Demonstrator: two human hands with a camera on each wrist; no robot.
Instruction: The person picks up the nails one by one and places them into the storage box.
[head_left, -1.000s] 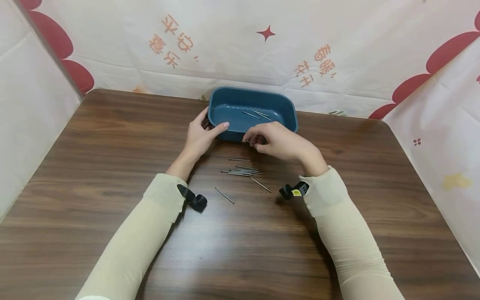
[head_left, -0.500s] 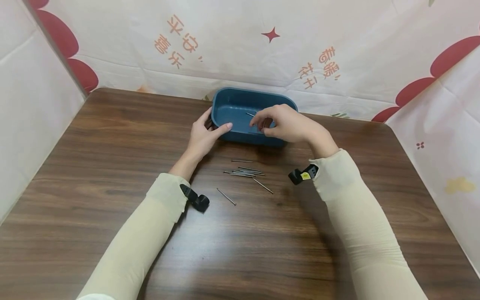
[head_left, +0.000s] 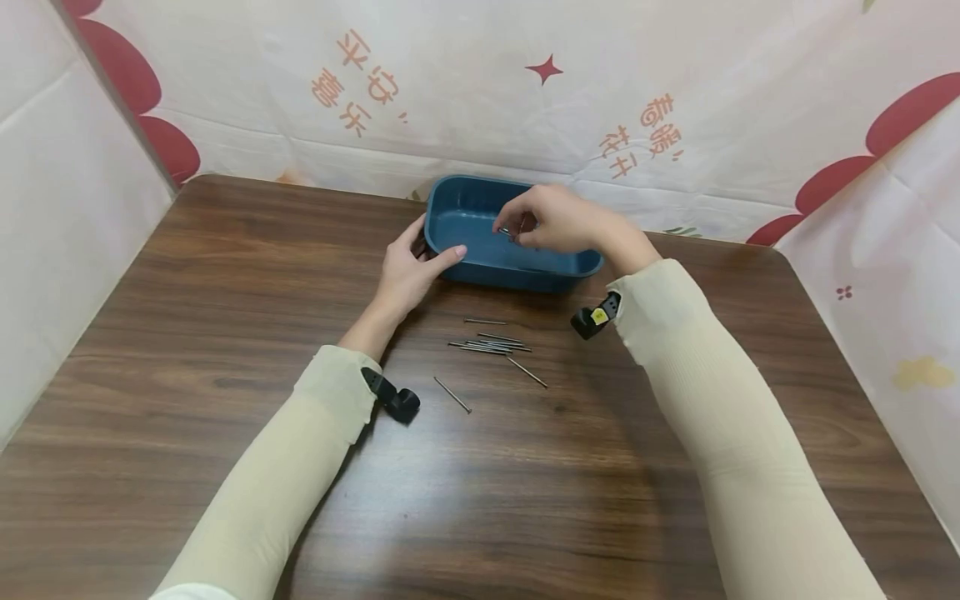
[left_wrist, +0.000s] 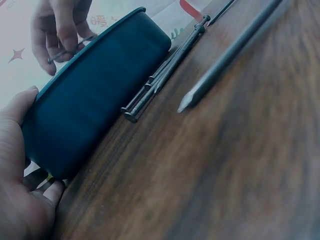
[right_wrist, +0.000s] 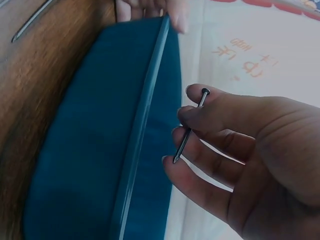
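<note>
My right hand (head_left: pixel 558 218) is over the blue plastic bin (head_left: pixel 517 277), pinching a nail (right_wrist: pixel 189 129) between thumb and fingers. In the right wrist view the nail's flat head and pointed end both stick out of the pinch. My left hand (head_left: pixel 407 271) grips the bin's left end, thumb over the near rim and fingers round the outside. On the table in front of the bin lie several loose nails (head_left: pixel 491 344), most of them bunched side by side. One nail (head_left: pixel 452 395) lies apart, closer to me. Part of the bin's inside is hidden behind my right hand.
The brown wood-grain table (head_left: pixel 315 275) reaches back to a white printed cloth (head_left: pixel 480 100) hanging right behind the bin. More cloth hangs at the left and right sides. A small black camera (head_left: pixel 403 406) sits on my left wrist, near the lone nail.
My right hand has risen from the bin's near side, over the rim, to above its inside, carrying the nail. My left hand keeps its grip on the bin.
</note>
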